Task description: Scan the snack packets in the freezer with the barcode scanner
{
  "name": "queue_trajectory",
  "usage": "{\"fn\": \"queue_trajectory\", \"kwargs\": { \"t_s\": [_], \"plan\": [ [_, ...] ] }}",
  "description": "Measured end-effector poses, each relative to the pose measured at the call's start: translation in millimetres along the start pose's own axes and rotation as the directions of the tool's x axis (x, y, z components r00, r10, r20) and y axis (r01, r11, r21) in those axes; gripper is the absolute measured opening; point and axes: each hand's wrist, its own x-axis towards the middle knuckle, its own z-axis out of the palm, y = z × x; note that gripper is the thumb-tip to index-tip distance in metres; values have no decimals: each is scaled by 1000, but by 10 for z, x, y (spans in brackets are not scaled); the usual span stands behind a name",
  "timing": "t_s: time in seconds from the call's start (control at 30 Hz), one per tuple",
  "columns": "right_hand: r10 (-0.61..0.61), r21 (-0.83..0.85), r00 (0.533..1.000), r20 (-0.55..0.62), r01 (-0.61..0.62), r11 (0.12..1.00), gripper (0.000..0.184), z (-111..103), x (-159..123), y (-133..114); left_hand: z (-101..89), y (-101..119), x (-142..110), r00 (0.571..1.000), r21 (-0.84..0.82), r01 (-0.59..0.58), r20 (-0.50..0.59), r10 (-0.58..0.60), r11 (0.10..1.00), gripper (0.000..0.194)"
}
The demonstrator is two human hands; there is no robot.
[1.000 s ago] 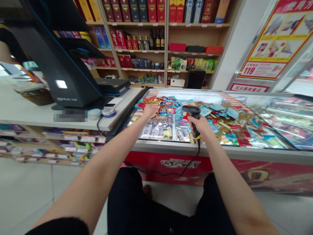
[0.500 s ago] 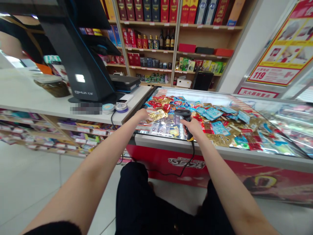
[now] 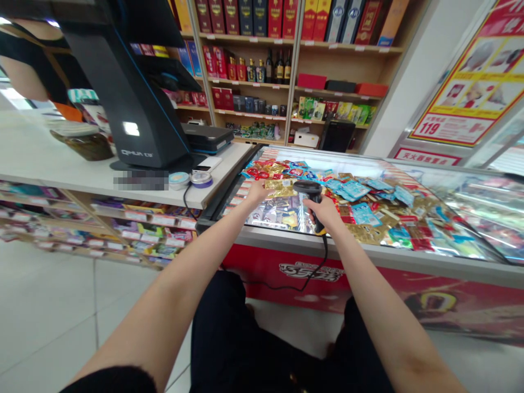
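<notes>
My right hand (image 3: 325, 212) is wrapped round the handle of a black barcode scanner (image 3: 308, 188), its cable hanging down in front of the freezer. My left hand (image 3: 257, 192) pinches the left end of a gold foil packet (image 3: 282, 187), which lies flat just left of the scanner's head. Both hands are over the glass top of the chest freezer (image 3: 270, 232). Red packets (image 3: 262, 170) lie behind the gold one. To the right of the scanner spreads a heap of blue packets (image 3: 354, 189), mixed with gold and red ones.
On the left stands a white counter (image 3: 41, 158) with a black checkout terminal (image 3: 135, 109), a jar (image 3: 88, 143) and round tape-like tubs (image 3: 201, 179). A person (image 3: 36, 65) is behind it. Shelves of boxed bottles (image 3: 249, 19) line the back.
My left hand has moved right with the gold packet, bringing it closer to the scanner. My right hand keeps the scanner in nearly the same place.
</notes>
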Motion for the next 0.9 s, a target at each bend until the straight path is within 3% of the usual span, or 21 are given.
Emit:
{"fn": "queue_trajectory", "kwargs": {
  "t_s": [0.23, 0.9],
  "plan": [
    [15, 11, 999, -51, -14, 1000, 21, -86, 45, 65, 208, -32, -7, 1000, -102, -14, 0, 14, 995, 17],
    [-6, 5, 1000, -17, 6, 1000, 22, -160, 6, 79, 232, -25, 4, 999, 21, -47, -22, 47, 999, 18]
  ]
}}
